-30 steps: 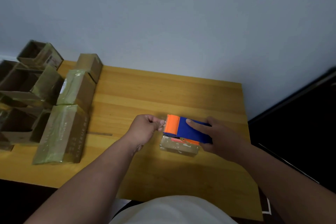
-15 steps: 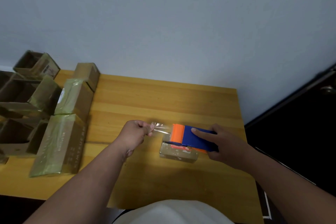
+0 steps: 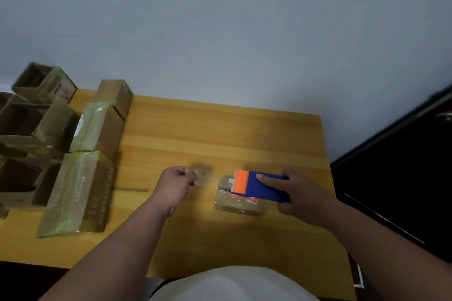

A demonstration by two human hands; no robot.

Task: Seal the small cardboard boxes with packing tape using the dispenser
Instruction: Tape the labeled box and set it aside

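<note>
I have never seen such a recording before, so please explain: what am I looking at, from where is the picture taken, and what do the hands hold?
There is no machine here. A person wears a camera on the head; it looks down at their own arms and a wooden table. The right hand grips a blue and orange tape dispenser, resting on a small cardboard box. The left hand pinches a blurred piece of clear tape, apart from the dispenser. At the left stand larger taped boxes.

Worktop: smooth varnished wood. Dispenser: matt plastic (blue, orange). Small box: brown cardboard, glossy taped.
</note>
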